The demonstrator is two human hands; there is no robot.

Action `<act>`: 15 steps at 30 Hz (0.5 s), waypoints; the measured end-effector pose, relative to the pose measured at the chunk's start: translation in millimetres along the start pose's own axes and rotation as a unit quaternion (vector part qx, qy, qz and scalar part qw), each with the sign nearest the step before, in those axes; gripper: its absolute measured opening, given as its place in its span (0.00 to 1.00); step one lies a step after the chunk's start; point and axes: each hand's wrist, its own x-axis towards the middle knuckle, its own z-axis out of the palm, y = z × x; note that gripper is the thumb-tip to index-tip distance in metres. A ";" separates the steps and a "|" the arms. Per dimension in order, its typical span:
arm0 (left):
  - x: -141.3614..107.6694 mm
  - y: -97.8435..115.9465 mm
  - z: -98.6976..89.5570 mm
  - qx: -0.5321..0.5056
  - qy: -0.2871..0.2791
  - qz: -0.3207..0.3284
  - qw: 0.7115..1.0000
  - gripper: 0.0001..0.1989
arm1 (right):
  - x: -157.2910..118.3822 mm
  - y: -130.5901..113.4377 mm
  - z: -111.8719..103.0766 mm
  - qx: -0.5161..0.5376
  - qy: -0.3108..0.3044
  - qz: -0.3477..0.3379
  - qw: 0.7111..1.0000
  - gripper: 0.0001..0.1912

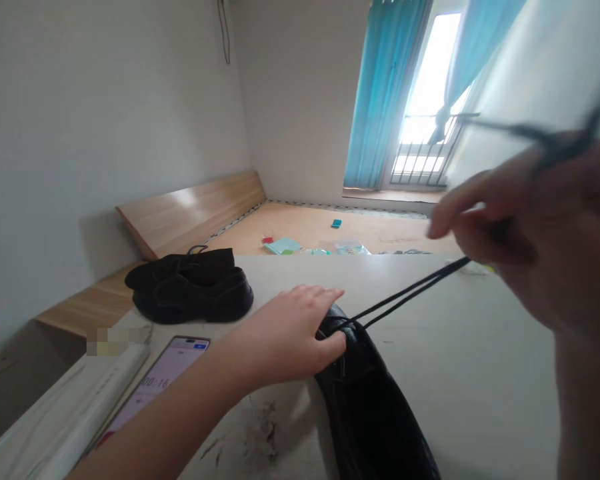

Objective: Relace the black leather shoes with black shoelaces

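Note:
A black lace-up leather shoe (375, 400) lies on the white table in front of me, partly cut off by the bottom edge. My left hand (307, 333) grips it near the lacing, thumb on the near side and fingers over the far side. Two strands of black shoelace (410, 292) run taut from the shoe up to the right. My right hand (525, 207), raised and blurred, is closed on the shoelace, whose loose ends stick out above the knuckles. The left hand and shoe's dark upper hide part of the lacing.
Another pair of black shoes (193, 293) stands at the table's back left. A phone (155, 380) showing a timer lies near my left forearm, beside a long white box (75, 400). Behind the table (480, 373) is a wooden bed (300, 217) with small items on it.

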 end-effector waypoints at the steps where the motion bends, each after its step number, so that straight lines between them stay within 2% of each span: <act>1: 1.9 -1.0 4.6 0.007 -0.029 -0.010 0.999 0.32 | 3.4 7.7 0.4 -0.115 0.013 -0.035 0.993 0.12; 2: 3.3 -1.8 8.6 0.008 -0.049 -0.019 0.999 0.34 | 7.8 16.9 1.5 -0.234 0.027 -0.070 0.969 0.12; 3: 4.3 -2.5 11.8 0.007 -0.060 -0.024 0.998 0.36 | 12.9 27.2 2.5 -0.346 0.030 -0.089 0.933 0.12; 4: 5.0 -3.3 14.1 0.006 -0.066 -0.028 0.997 0.37 | 18.1 38.0 2.9 -0.415 0.010 -0.065 0.907 0.11; 6: 5.7 -5.1 16.3 0.007 -0.066 -0.027 0.997 0.36 | 26.7 58.7 0.3 -0.434 -0.090 0.075 0.893 0.10; 7: 5.9 -6.1 16.5 0.009 -0.065 -0.024 0.998 0.35 | 29.3 67.2 -2.9 -0.408 -0.159 0.154 0.886 0.11; 9: 6.1 -8.3 16.2 0.010 -0.064 -0.016 0.998 0.31 | 29.8 78.4 -12.2 -0.353 -0.275 0.246 0.860 0.12; 11: 6.2 -10.1 15.8 0.008 -0.062 -0.010 0.998 0.29 | 25.9 80.5 -22.5 -0.241 -0.390 0.292 0.839 0.14; 12: 6.4 -10.7 15.8 0.007 -0.061 -0.009 0.998 0.28 | 23.3 78.6 -26.7 -0.151 -0.437 0.306 0.832 0.16; 13: 6.7 -11.1 15.8 0.005 -0.061 -0.007 0.998 0.28 | 20.8 75.3 -29.7 -0.047 -0.463 0.309 0.829 0.19; 15: 7.6 -11.4 16.1 0.001 -0.061 -0.002 0.998 0.27 | 17.1 66.1 -30.1 0.133 -0.442 0.279 0.842 0.22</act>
